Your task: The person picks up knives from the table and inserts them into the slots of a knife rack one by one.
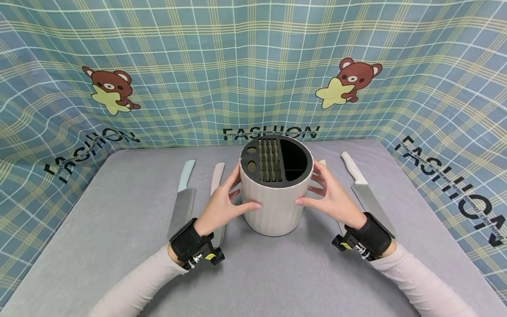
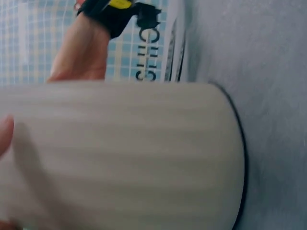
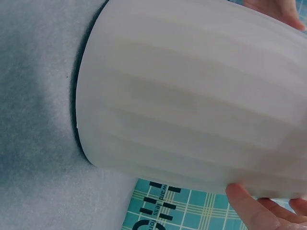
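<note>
A round, white, ribbed knife block (image 1: 273,211) stands upright in the middle of the table, its black top showing slots, two round holes and a large opening. My left hand (image 1: 222,207) grips its left side, thumb across the front and fingers behind. From the right, my right hand (image 1: 334,198) holds it the same way. In the left wrist view the ribbed wall of the knife block (image 2: 124,153) fills most of the picture, with my right hand (image 2: 81,52) beyond. The right wrist view has the fingertips (image 3: 240,194) of my right hand against the wall.
Left of the block lie a cleaver with a light blue handle (image 1: 186,176) and a knife with a pink handle (image 1: 217,175), partly under my left arm. On the right is a white-handled cleaver (image 1: 370,198); another knife (image 1: 323,162) is mostly hidden. A plaid cloth (image 1: 253,79) stands behind.
</note>
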